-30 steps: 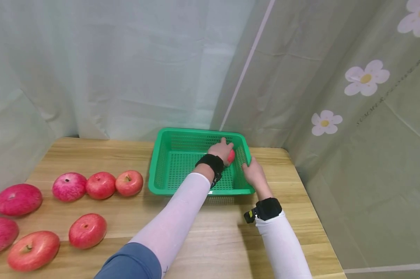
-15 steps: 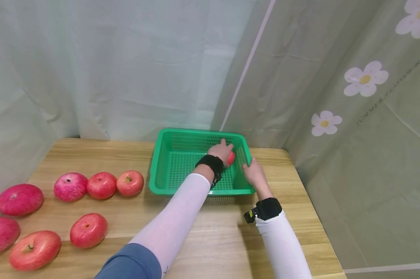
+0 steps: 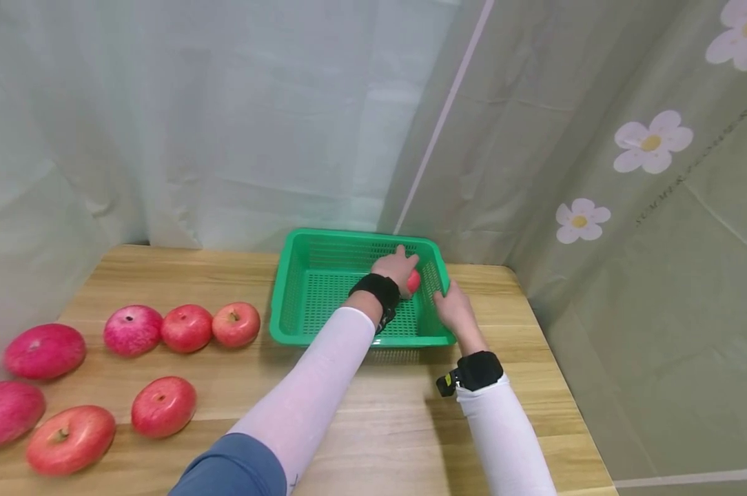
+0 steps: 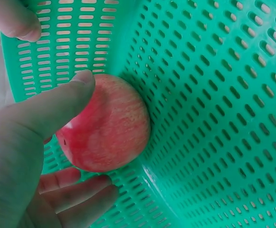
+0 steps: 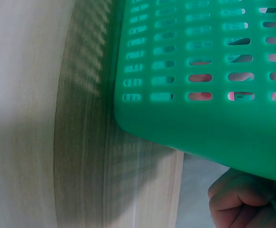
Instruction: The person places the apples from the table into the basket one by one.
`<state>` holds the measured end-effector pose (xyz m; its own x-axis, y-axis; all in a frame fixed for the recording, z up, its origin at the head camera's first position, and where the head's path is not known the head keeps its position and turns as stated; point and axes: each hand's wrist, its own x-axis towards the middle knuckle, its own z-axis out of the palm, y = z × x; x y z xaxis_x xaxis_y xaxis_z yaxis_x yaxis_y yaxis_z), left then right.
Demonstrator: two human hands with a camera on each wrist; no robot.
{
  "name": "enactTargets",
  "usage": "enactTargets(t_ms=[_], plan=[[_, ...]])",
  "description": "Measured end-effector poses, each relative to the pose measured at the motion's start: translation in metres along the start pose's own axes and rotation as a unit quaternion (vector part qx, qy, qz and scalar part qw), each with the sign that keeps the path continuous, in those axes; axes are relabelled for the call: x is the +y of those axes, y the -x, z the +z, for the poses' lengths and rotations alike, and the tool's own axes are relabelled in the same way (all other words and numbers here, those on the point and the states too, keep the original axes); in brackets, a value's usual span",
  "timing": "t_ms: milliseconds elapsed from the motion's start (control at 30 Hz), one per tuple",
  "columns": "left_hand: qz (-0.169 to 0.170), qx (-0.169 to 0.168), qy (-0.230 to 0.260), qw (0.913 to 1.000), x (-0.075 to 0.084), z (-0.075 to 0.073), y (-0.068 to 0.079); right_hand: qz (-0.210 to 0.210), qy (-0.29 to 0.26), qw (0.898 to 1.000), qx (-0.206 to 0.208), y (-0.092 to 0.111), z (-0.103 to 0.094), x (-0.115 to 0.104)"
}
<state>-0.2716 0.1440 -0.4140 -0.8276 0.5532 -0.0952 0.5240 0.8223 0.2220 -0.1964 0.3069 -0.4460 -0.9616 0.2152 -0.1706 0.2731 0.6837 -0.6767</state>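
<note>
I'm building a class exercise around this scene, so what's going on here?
Someone's left grip is at an apple inside the basket; whether it holds it firmly is unclear. The right grip holds the basket at its right side. Seven more apples lie on the table, left of the basket.

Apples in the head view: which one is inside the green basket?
The red apple at the left hand is the only one inside the green basket; the other seven visible apples lie outside it, on the wooden table.
</note>
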Motion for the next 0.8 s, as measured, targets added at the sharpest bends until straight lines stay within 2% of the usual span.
enactTargets(t_ms=[233,400,800], plan=[[0.007,-0.015,-0.035,0.9993,-0.003,0.004,-0.012,0.001,-0.001,1.000,-0.005,0.000,0.001,0.001],[0.016,-0.020,-0.049,0.9985,-0.004,0.001,-0.016,-0.001,-0.001,1.000,-0.007,-0.002,0.001,0.002],[0.033,-0.007,-0.053,0.9980,-0.006,-0.009,-0.013,0.000,0.006,1.000,-0.006,-0.010,-0.005,0.006]])
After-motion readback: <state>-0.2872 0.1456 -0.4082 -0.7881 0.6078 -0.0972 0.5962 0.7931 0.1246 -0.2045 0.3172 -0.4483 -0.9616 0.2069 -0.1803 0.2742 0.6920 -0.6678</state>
